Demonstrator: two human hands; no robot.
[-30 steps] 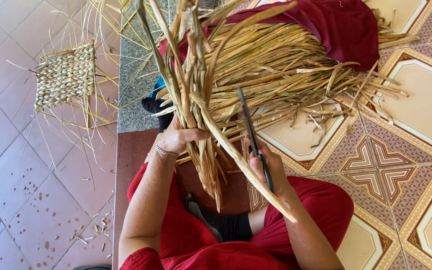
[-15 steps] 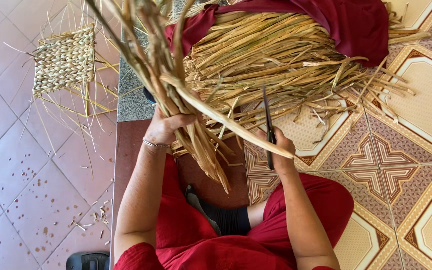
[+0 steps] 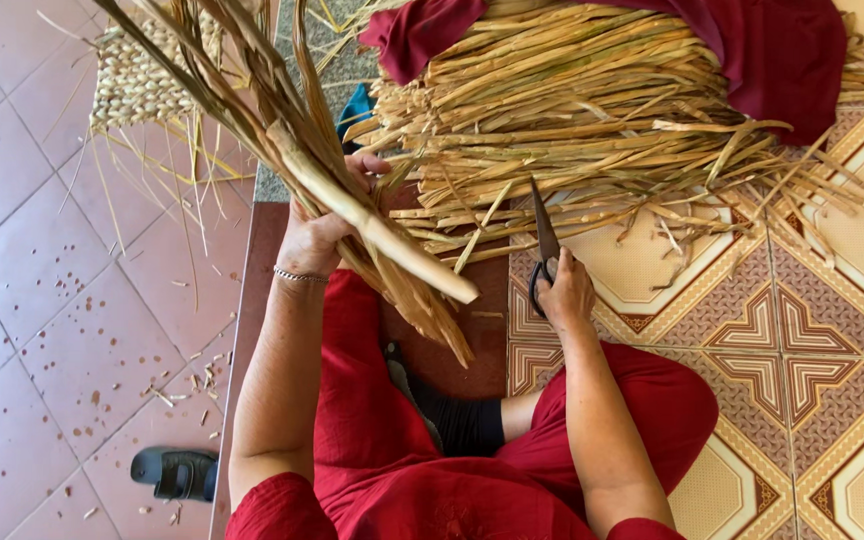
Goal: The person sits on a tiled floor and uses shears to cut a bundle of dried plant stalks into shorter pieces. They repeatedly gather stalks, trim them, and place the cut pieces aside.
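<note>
Dried stalk bundle (image 3: 352, 215): light, stiff, brittle, judged best clasped mid-length, as gripped by closed left hand (image 3: 317, 235); scissors (image 3: 544, 245) clenched in right hand (image 3: 564, 295).

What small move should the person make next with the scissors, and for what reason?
Probably bring the scissors in the right hand over to the bundle of dried stalks gripped by the left hand. The blades point away toward the pile, apart from the bundle's ragged lower ends.
</note>
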